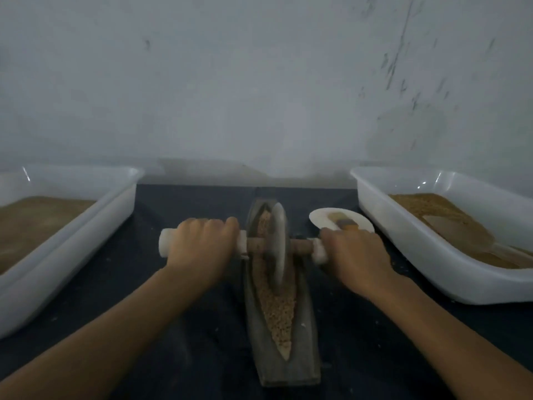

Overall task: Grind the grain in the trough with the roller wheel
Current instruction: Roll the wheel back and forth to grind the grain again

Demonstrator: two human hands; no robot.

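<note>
Each hand's grip wraps a white-padded end of the wooden axle: left hand, right hand. The grey stone roller wheel stands in the boat-shaped dark trough, hiding part of the tan grain. The right hand covers the axle's end.

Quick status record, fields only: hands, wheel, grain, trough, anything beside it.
left hand: grips left end of axle
right hand: grips right end of axle
wheel: upright in trough, toward far end
grain: coarse, along the groove
trough: lengthwise on dark cloth
plate: right of trough, holds a brush
tubs: white, one each side, brown meal inside
</note>
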